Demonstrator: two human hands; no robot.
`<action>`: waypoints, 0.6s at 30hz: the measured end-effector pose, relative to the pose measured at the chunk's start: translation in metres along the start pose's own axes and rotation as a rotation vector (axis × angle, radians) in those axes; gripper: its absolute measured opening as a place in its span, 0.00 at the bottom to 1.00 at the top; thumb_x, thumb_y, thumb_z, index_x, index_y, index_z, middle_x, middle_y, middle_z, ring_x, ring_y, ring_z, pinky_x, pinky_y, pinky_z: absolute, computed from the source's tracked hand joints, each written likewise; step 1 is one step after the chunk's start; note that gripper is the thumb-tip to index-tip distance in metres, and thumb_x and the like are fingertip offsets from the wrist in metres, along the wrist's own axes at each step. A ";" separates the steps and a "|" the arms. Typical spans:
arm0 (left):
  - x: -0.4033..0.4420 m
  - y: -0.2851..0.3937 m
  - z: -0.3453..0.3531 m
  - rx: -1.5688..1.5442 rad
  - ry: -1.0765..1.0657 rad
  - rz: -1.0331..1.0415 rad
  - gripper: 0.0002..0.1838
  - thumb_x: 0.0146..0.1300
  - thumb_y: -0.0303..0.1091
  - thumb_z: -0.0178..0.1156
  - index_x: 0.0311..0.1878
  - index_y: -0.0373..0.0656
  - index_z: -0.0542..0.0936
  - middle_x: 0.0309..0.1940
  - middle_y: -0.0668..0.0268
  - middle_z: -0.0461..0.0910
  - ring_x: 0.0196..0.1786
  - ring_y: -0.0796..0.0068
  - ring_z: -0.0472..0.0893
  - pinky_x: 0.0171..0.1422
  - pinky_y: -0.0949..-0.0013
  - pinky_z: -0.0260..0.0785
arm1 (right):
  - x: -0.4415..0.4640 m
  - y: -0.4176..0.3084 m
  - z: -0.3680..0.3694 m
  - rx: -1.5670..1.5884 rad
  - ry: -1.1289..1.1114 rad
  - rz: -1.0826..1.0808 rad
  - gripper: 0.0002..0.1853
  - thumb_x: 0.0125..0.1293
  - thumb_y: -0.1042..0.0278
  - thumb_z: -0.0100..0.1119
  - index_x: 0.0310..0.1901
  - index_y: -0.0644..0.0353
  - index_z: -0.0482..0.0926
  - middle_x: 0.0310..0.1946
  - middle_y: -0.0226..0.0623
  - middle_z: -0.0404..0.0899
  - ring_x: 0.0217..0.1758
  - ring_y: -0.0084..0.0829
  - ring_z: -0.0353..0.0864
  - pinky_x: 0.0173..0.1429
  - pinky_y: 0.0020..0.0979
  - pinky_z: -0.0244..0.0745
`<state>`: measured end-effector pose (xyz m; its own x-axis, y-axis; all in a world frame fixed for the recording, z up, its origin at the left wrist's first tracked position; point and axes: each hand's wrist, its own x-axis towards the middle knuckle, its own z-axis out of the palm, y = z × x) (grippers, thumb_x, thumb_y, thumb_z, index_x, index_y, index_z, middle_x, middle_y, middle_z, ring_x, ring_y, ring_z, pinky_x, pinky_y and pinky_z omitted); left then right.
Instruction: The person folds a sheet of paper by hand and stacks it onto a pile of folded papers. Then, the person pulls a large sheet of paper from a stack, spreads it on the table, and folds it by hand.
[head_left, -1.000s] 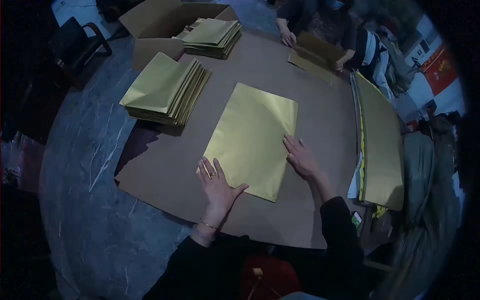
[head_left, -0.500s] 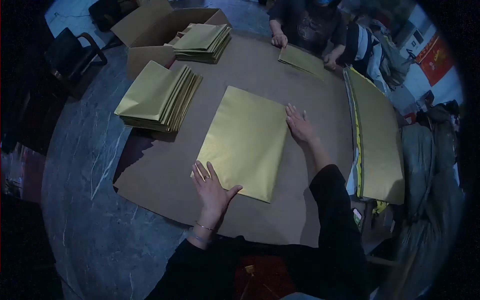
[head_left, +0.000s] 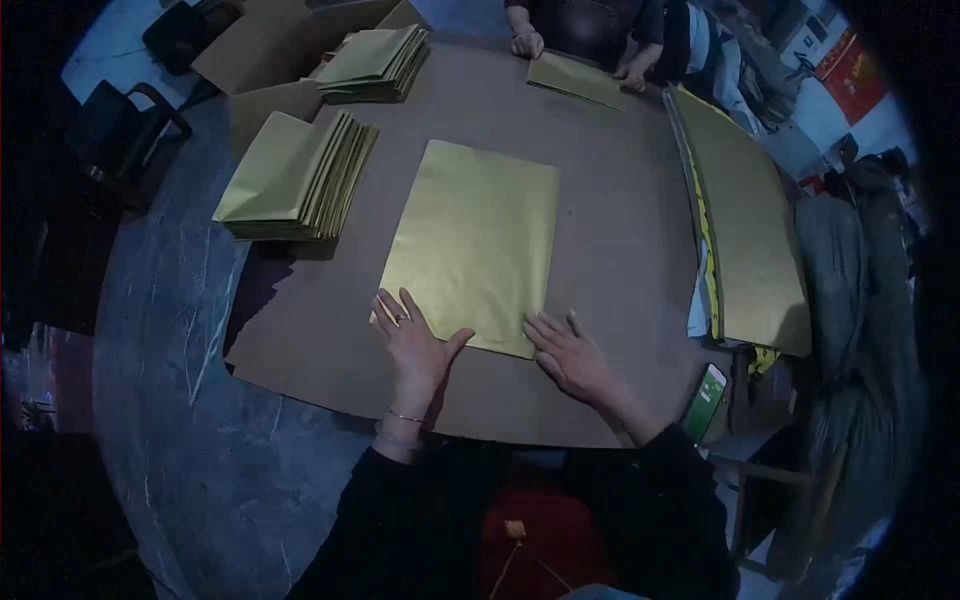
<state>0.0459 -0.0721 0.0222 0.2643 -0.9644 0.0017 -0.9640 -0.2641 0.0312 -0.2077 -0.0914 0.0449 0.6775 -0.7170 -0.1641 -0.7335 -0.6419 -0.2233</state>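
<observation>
A large sheet of gold paper (head_left: 475, 235) lies flat on the brown cardboard covering the table. My left hand (head_left: 412, 338) rests on its near left corner, with the fingers spread and the thumb along the near edge. At the near right corner my right hand (head_left: 568, 352) touches the paper's edge with its fingertips, the fingers stretched out and the thumb apart. Neither hand grips anything. Whether the paper is one layer or several, I cannot tell.
Folded gold paper stands in two piles, a nearer stack (head_left: 290, 180) and a farther stack (head_left: 370, 65), beside an open carton (head_left: 275, 100). Across the table, a person holds a folded gold sheet (head_left: 575, 80). A large gold stack (head_left: 745, 220) and a phone (head_left: 705, 402) are at the right.
My right hand has slid along the paper's right edge from its upper part down to the near corner. My left hand stays at the left corner. The camera view has shifted slightly.
</observation>
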 end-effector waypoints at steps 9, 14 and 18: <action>0.001 0.002 -0.007 -0.017 0.010 -0.006 0.63 0.44 0.80 0.47 0.68 0.30 0.54 0.67 0.34 0.50 0.72 0.41 0.47 0.73 0.49 0.45 | -0.033 -0.008 0.012 -0.140 0.038 -0.190 0.24 0.73 0.55 0.33 0.69 0.50 0.57 0.71 0.30 0.52 0.74 0.29 0.49 0.74 0.48 0.39; 0.005 -0.009 0.000 -0.137 -0.012 0.003 0.53 0.53 0.71 0.50 0.67 0.31 0.57 0.66 0.36 0.53 0.71 0.42 0.51 0.71 0.49 0.51 | -0.036 -0.008 0.013 -0.186 0.036 -0.196 0.26 0.73 0.54 0.33 0.70 0.50 0.53 0.72 0.31 0.51 0.73 0.30 0.51 0.75 0.48 0.39; 0.006 -0.021 -0.013 -0.266 0.097 -0.001 0.36 0.54 0.49 0.64 0.57 0.31 0.68 0.57 0.40 0.65 0.56 0.45 0.70 0.59 0.54 0.66 | -0.035 -0.002 0.014 0.110 0.196 -0.210 0.26 0.69 0.58 0.44 0.66 0.57 0.60 0.66 0.41 0.61 0.69 0.38 0.61 0.71 0.46 0.51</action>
<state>0.0678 -0.0719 0.0341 0.2791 -0.9554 0.0966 -0.9255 -0.2409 0.2923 -0.2287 -0.0613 0.0376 0.7822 -0.6176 0.0823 -0.5612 -0.7557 -0.3376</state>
